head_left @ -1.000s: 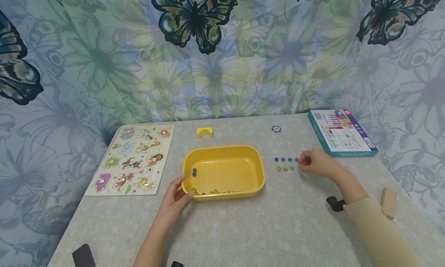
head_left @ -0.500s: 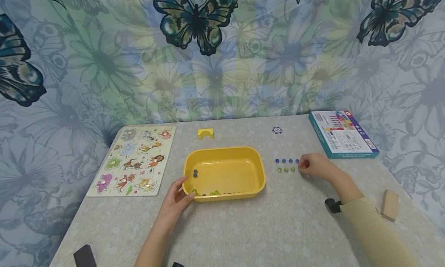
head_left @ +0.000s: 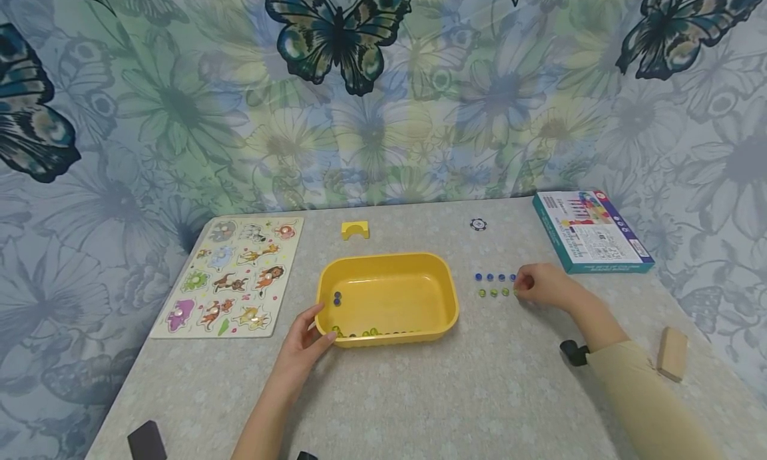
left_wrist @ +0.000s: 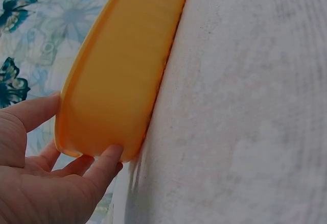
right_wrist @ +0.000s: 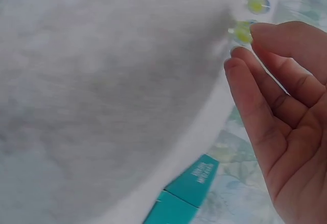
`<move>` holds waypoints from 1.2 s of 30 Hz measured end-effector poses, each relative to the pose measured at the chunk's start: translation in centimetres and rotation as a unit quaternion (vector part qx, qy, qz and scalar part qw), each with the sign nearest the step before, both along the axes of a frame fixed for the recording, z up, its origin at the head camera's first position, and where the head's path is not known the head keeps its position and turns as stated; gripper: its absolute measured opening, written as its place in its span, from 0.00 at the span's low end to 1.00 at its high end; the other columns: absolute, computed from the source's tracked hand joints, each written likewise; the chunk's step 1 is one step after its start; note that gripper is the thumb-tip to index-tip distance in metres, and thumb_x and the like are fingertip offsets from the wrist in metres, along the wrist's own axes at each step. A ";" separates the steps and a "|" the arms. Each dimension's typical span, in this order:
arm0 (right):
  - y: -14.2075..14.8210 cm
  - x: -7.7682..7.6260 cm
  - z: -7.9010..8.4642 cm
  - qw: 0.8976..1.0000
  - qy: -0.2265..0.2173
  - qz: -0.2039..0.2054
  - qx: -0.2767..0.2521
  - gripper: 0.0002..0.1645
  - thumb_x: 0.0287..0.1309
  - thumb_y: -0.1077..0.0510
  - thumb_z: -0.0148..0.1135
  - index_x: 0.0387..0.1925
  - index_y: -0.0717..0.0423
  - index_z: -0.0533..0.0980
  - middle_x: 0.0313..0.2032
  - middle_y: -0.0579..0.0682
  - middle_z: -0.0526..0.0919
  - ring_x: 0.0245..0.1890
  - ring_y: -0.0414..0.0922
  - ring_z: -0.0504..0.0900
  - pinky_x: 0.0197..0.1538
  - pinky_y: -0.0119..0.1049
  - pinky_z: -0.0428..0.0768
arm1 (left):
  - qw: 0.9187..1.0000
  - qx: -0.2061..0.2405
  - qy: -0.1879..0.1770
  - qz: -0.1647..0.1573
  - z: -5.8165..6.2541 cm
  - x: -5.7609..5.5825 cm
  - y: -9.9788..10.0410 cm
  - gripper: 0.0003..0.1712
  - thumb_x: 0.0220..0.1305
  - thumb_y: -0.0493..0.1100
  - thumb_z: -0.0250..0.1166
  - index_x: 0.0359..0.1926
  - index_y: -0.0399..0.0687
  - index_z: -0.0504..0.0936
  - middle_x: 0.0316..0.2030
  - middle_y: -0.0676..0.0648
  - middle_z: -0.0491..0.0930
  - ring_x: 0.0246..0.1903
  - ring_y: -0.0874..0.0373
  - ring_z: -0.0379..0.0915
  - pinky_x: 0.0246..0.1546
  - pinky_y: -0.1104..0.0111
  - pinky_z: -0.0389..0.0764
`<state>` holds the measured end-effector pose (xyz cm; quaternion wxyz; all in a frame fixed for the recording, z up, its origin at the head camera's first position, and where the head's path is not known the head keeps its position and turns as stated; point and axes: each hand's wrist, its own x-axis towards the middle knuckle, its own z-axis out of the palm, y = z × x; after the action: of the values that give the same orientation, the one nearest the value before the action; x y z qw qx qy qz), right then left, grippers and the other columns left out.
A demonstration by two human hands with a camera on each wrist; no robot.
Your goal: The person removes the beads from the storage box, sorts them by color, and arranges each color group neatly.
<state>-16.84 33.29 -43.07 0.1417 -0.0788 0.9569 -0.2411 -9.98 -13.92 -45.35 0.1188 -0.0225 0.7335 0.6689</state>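
Note:
My left hand (head_left: 303, 340) holds the left end of a yellow plastic tray (head_left: 392, 257), thumb at the near corner and fingers at the side. In the left wrist view, its fingers spread along the tray's end wall (left_wrist: 107, 96). Two dark blue marbles (head_left: 337, 299) lie inside the tray on the left, and yellow-green marbles (head_left: 374, 331) line its near side. Right of the tray, a row of blue marbles (head_left: 490, 277) stands behind a row of green marbles (head_left: 494, 293). My right hand (head_left: 548, 287) pinches the rightmost green marble (right_wrist: 242, 32) at the row's end.
An animal puzzle board (head_left: 230, 277) lies at the left. Behind the tray are a yellow arch block (head_left: 355, 230) and a poker chip (head_left: 478, 225). A teal-edged box (head_left: 593, 233) sits back right, a wooden block (head_left: 672, 353) at the right, a dark block (head_left: 146, 441) front left.
My right hand has lowered the green marble to the right end of the green row and stays there. The left hand keeps its place on the tray. The head view has shifted slightly.

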 end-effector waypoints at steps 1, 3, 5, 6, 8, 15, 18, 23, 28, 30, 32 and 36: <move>-0.1 0.0 0.3 1.000 0.001 0.001 -0.002 0.05 0.52 0.62 0.63 0.33 0.57 0.77 0.25 0.47 0.74 0.27 0.43 0.72 0.30 0.34 0.71 | 1.000 0.000 0.000 0.000 0.0 0.0 0.0 0.34 0.61 0.39 0.62 0.67 0.53 0.60 0.69 0.49 0.51 0.66 0.48 0.54 0.60 0.58 0.67; -0.3 0.0 0.9 1.000 0.006 0.003 -0.006 0.06 0.53 0.62 0.63 0.35 0.58 0.77 0.25 0.48 0.74 0.28 0.44 0.72 0.32 0.34 0.72 | 1.000 -0.001 0.001 0.001 0.0 0.0 0.0 0.34 0.61 0.39 0.62 0.67 0.53 0.60 0.69 0.49 0.51 0.66 0.48 0.54 0.60 0.58 0.67; -0.7 0.0 1.5 1.000 0.015 0.009 -0.012 0.08 0.54 0.61 0.62 0.37 0.59 0.77 0.26 0.48 0.75 0.29 0.44 0.71 0.32 0.35 0.72 | 1.000 -0.002 0.001 0.003 0.0 0.0 0.0 0.34 0.62 0.38 0.62 0.66 0.53 0.60 0.69 0.49 0.51 0.66 0.48 0.54 0.59 0.58 0.67; -1.0 0.0 1.9 1.000 0.017 0.014 -0.016 0.09 0.55 0.61 0.62 0.39 0.59 0.77 0.27 0.48 0.75 0.30 0.44 0.71 0.33 0.35 0.72 | 1.000 -0.002 0.001 0.004 0.0 0.0 0.0 0.34 0.62 0.38 0.62 0.66 0.53 0.60 0.69 0.49 0.51 0.66 0.48 0.54 0.60 0.58 0.67; -1.8 0.0 2.5 0.999 0.031 0.027 -0.018 0.12 0.56 0.59 0.62 0.41 0.59 0.77 0.28 0.47 0.75 0.30 0.44 0.71 0.33 0.35 0.73 | 1.000 -0.002 0.000 0.005 -0.1 0.0 0.0 0.34 0.62 0.38 0.62 0.66 0.53 0.60 0.69 0.49 0.51 0.66 0.48 0.54 0.60 0.58 0.67; -7.0 0.1 4.3 0.995 0.065 0.068 -0.043 0.13 0.56 0.57 0.63 0.44 0.53 0.78 0.30 0.43 0.77 0.30 0.43 0.73 0.34 0.32 0.78 | 1.000 -0.003 0.002 0.007 -0.1 0.0 0.0 0.34 0.61 0.38 0.62 0.66 0.53 0.60 0.69 0.49 0.51 0.66 0.48 0.54 0.60 0.58 0.67; -9.8 0.3 4.7 0.989 0.081 0.103 -0.062 0.13 0.55 0.58 0.64 0.43 0.53 0.79 0.30 0.42 0.78 0.30 0.41 0.75 0.34 0.31 0.79 | 1.000 -0.003 0.003 0.006 -0.1 0.1 0.0 0.34 0.61 0.39 0.63 0.66 0.53 0.60 0.69 0.49 0.51 0.66 0.48 0.54 0.60 0.58 0.66; -14.4 0.4 4.4 0.981 0.072 0.163 -0.072 0.13 0.55 0.59 0.64 0.44 0.56 0.79 0.30 0.39 0.79 0.31 0.37 0.76 0.37 0.30 0.79 | 1.000 -0.003 0.004 0.005 0.0 0.0 0.0 0.34 0.62 0.39 0.62 0.66 0.53 0.60 0.69 0.49 0.51 0.66 0.48 0.54 0.60 0.58 0.66; -18.2 0.3 2.9 0.971 0.057 0.224 -0.068 0.10 0.56 0.59 0.62 0.41 0.54 0.80 0.27 0.37 0.77 0.29 0.36 0.75 0.35 0.29 0.77 | 1.000 0.001 0.004 0.003 0.1 0.0 0.0 0.33 0.62 0.39 0.62 0.66 0.53 0.60 0.69 0.49 0.51 0.66 0.48 0.54 0.60 0.58 0.66; -19.4 0.3 2.2 0.966 0.051 0.243 -0.067 0.09 0.56 0.59 0.62 0.40 0.53 0.80 0.26 0.36 0.77 0.28 0.35 0.74 0.34 0.28 0.76 | 1.000 0.001 0.004 0.002 0.2 -0.1 0.0 0.33 0.62 0.38 0.62 0.66 0.52 0.60 0.69 0.49 0.51 0.66 0.48 0.54 0.60 0.58 0.66; -20.6 0.2 1.5 0.963 0.047 0.257 -0.065 0.08 0.56 0.59 0.62 0.39 0.53 0.80 0.25 0.36 0.76 0.27 0.35 0.74 0.34 0.27 0.76 | 1.000 0.003 0.004 0.000 0.3 0.0 0.1 0.33 0.62 0.38 0.61 0.66 0.52 0.60 0.69 0.48 0.51 0.66 0.47 0.54 0.60 0.57 0.66; -22.4 0.1 0.6 0.959 0.044 0.276 -0.057 0.07 0.56 0.58 0.62 0.38 0.51 0.81 0.25 0.36 0.76 0.27 0.34 0.73 0.34 0.26 0.74 | 1.000 0.004 0.003 -0.004 0.5 0.0 0.2 0.34 0.62 0.39 0.62 0.67 0.51 0.59 0.70 0.47 0.50 0.67 0.46 0.53 0.61 0.57 0.65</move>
<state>-16.71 10.86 -42.46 0.1560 -0.3581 0.8879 -0.2431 -9.95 -13.73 -44.87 0.1191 -0.0172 0.7311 0.6716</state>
